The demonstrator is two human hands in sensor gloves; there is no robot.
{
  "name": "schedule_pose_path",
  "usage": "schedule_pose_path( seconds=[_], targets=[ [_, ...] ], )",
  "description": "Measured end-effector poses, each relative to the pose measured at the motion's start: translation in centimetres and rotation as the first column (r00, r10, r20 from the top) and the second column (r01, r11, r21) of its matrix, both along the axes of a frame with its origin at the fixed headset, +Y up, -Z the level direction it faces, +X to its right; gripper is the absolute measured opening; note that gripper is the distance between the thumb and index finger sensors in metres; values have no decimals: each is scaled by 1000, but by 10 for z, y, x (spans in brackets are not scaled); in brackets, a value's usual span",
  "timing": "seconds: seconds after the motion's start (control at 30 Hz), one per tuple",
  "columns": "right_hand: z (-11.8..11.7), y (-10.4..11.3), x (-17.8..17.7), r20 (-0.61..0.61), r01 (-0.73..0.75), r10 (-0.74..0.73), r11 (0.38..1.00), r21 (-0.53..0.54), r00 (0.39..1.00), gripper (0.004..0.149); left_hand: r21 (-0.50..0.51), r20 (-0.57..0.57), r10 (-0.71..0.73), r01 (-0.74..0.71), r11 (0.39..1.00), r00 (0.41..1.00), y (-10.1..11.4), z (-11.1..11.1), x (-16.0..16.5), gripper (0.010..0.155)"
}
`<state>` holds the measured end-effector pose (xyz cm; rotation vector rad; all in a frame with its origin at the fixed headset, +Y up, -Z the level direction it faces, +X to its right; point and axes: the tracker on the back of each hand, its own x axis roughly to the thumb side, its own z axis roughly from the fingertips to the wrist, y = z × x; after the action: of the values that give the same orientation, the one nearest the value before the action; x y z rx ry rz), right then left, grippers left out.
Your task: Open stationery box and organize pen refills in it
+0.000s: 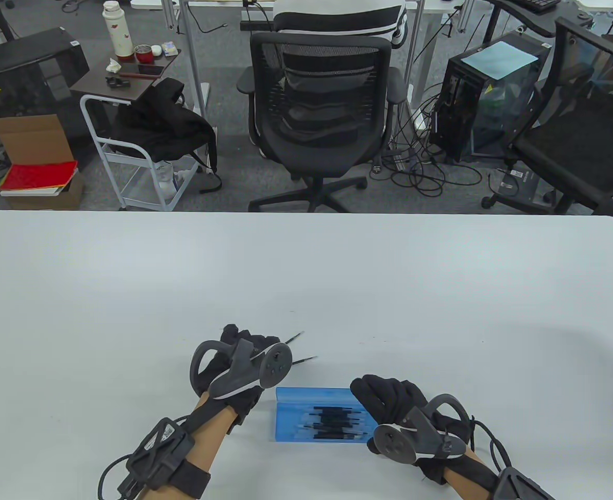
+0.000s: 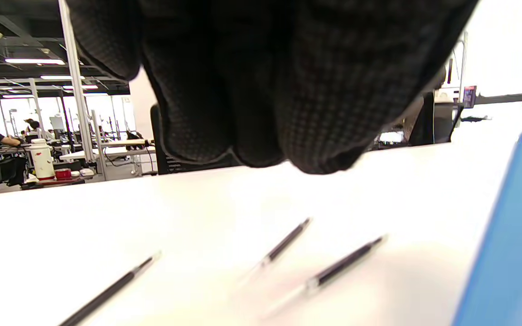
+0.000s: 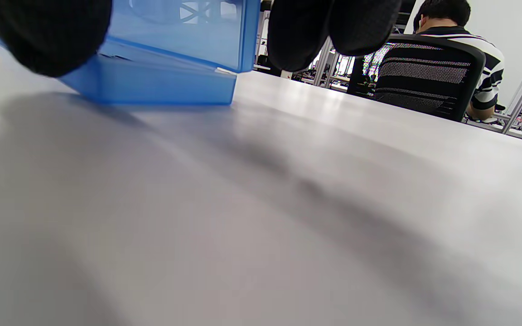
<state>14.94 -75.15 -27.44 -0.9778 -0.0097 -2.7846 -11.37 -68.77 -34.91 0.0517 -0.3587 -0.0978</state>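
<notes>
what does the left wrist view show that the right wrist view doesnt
Only the left wrist view shows three loose pen refills lying apart on the table, under the left hand, which holds nothing visible there.

Only the right wrist view shows the blue box's lid raised above its base, with the right hand's fingers at the lid, and a person seated on a chair beyond the table.

Both show part of the blue box and the white table.

Translucent blue stationery box (image 1: 314, 414), black pen refills (image 2: 283, 244), white table (image 1: 306, 271) — black gloves throughout.
</notes>
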Motion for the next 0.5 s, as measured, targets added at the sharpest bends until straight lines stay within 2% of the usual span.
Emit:
schedule_pose_path(
  seconds=[0.17,0.23,0.5],
  targets=[
    [-1,0,0,0,8,-8,1000,-8,1000,113,-15,98,-6,8,1000,995,-17,-9,7,54],
    [-1,0,1,0,11,-11,1000,-12,1000,114,-53,144,-6,14,999,990,-24,-12,11,55],
    [-1,0,1,0,14,-14,1000,-14,1000,113,-72,163,-56,69,995,985,-40,-19,15,54]
  ],
)
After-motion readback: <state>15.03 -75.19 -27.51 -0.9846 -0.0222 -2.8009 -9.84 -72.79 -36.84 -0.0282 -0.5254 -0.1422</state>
